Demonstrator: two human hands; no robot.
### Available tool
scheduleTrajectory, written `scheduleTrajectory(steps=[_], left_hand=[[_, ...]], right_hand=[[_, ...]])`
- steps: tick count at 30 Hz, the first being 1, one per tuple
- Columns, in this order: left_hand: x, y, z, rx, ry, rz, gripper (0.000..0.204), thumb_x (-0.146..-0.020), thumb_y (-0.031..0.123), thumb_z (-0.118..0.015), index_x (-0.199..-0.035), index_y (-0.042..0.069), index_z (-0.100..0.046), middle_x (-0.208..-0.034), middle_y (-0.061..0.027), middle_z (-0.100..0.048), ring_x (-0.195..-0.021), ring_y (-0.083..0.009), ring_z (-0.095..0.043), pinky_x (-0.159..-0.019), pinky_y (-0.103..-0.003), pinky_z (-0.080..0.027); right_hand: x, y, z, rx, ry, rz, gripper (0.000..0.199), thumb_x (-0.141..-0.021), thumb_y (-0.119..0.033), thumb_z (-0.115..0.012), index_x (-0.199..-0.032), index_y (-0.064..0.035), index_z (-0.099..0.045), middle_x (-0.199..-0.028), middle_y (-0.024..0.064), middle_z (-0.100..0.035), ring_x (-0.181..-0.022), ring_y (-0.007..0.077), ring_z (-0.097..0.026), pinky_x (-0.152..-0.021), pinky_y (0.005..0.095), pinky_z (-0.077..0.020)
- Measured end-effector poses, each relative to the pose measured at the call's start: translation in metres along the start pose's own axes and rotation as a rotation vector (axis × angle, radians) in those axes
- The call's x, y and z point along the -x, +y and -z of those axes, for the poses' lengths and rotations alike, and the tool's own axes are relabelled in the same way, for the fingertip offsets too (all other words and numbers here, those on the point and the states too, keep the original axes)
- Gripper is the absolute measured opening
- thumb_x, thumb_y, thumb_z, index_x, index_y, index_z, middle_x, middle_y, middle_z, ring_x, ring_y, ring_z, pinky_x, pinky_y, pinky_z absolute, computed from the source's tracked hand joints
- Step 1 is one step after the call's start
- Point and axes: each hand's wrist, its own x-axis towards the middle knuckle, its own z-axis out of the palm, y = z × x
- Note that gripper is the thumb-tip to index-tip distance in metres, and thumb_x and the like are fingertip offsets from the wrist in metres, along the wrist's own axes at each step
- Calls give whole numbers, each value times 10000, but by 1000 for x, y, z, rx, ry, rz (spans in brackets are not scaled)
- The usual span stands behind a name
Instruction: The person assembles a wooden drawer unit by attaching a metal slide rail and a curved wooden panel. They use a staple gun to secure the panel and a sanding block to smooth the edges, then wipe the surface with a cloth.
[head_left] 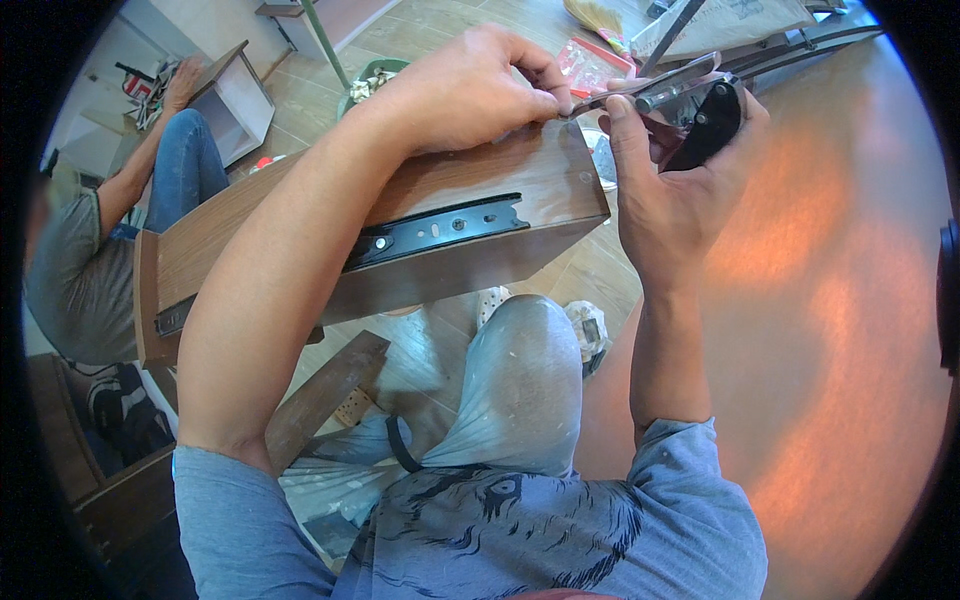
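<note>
On the far left a co-worker (75,260) in jeans sits beside a second drawer (240,105), white inside, well apart from our work. Swing right: here's the wooden drawer (560,175), slanting up across the view, its end board (147,290) at the lower left and its near side carrying a black slide (440,228). The left forearm cuts right over the drawer's middle, hiding part of that side. At the drawer's upper right corner, the left hand (490,90) has thumb and finger bunched at the front tip of a hand tool (712,130); whether they pinch anything, I cannot tell. And the right hand (690,175) has a firm wrap round that black and metal tool, just off the drawer's end. A narrow strip of floor shows between that end and the big orange-brown panel (800,310); rails (805,52) crowd in behind the tool.

Now the room: a dark plank (330,385) lower left, tiled floor (300,95) running beyond the drawer, a green bucket (385,70) with pale bits in it, clear plastic packaging (590,68) edged in red, a pale sack (735,28), and that panel gleaming all down the right.
</note>
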Motion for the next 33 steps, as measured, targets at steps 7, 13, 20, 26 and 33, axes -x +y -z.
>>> scheduleTrajectory(steps=[7,13,20,26,33], left_hand=[[-1,-2,-1,-38,23,-22,200,-891,176,-680,-993,35,-777,-779,-29,-668,-717,-102,-572,-678,-284,-471],[-3,-5,-3,-33,42,-50,202,-895,189,-686,-973,29,-781,-786,-47,-682,-752,-121,-601,-725,-297,-491],[-4,-5,-3,-45,39,-27,200,-889,196,-695,-959,28,-780,-797,-44,-696,-755,-114,-602,-726,-289,-492],[-5,-8,-2,-43,22,-20,200,-882,197,-695,-950,29,-778,-799,-33,-701,-754,-104,-607,-721,-278,-489],[-6,-7,-3,12,12,15,201,-870,194,-704,-951,24,-776,-799,-34,-704,-754,-104,-613,-726,-272,-491]], right_hand=[[3,-2,-2,197,-30,45,566,-872,30,-809,-1297,27,-437,-1086,146,-706,-990,187,-758,-855,316,-653],[7,1,-4,106,3,91,560,-869,39,-808,-1298,24,-448,-1097,138,-709,-982,169,-749,-861,310,-646],[7,2,-3,53,7,104,564,-866,42,-809,-1304,22,-455,-1104,142,-709,-976,150,-732,-856,297,-631],[11,1,-3,82,-14,117,545,-872,60,-799,-1301,23,-465,-1124,145,-702,-1021,145,-713,-888,292,-611],[12,3,-1,76,-47,101,542,-889,69,-784,-1316,41,-452,-1174,167,-689,-1045,166,-708,-907,298,-600]])
